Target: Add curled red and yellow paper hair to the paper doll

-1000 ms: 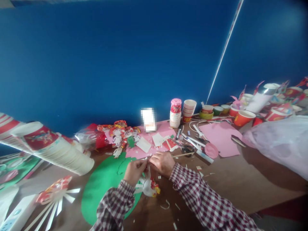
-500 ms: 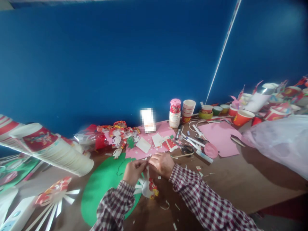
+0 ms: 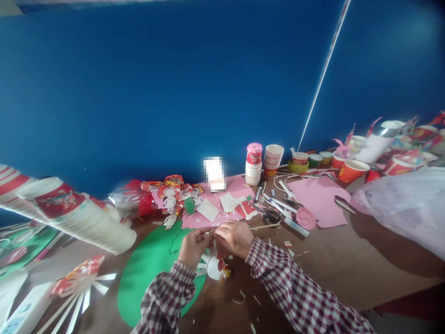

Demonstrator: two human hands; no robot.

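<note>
My left hand and my right hand meet just above the table, both closed in a pinch. Between their fingertips is the upper end of a cut paper cup, whose white round base and splayed white strips hang below the hands. Red and yellow printed pieces curl at its lower right side. The exact strip under the fingertips is partly hidden by them. Beneath my left wrist lies a green paper sheet. Another cut paper cup with fanned strips rests at the left.
A long stack of paper cups lies on the left. Scissors, pens and pink paper are beyond my right hand. Upright cup stacks stand by the blue wall. A white plastic bag bulges at right. Paper scraps dot the table.
The cut paper cup has turned slightly, showing more of its white round base and less of the red and yellow pieces. My hands have shifted only slightly and stay pinched together.
</note>
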